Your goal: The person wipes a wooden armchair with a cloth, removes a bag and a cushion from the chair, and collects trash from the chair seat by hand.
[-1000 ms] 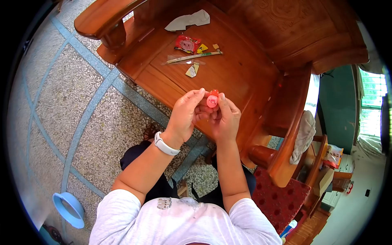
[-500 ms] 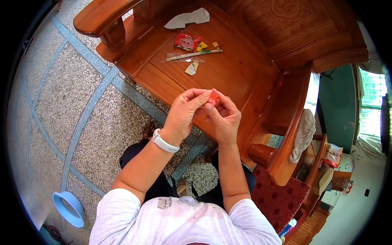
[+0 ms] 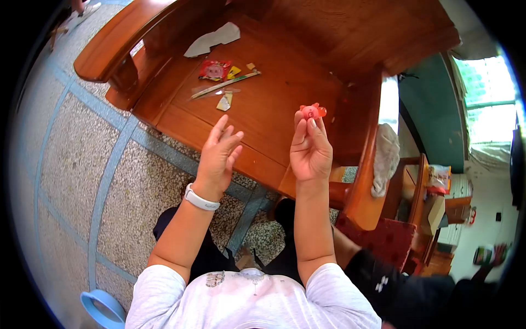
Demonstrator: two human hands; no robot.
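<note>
Fingertips of the right hand (image 3: 311, 151) are clamped on one small pink toy (image 3: 312, 112), up in the air over the right end of the wooden seat (image 3: 263, 118). The toy is longest from side to side. Its one shiny red bump points at the seat's right arm (image 3: 364, 203), and a round spot on it faces the white shirt (image 3: 252, 304). The left hand (image 3: 216, 159) has its fingers apart and a bit bent, over the seat's front edge. Nearer the seat's left end I count one white paper (image 3: 212, 40), one red wrapper (image 3: 213, 69), one thin stick (image 3: 226, 85) and one torn card (image 3: 224, 102). One grey cloth (image 3: 386, 156) hangs on the right arm.
</note>
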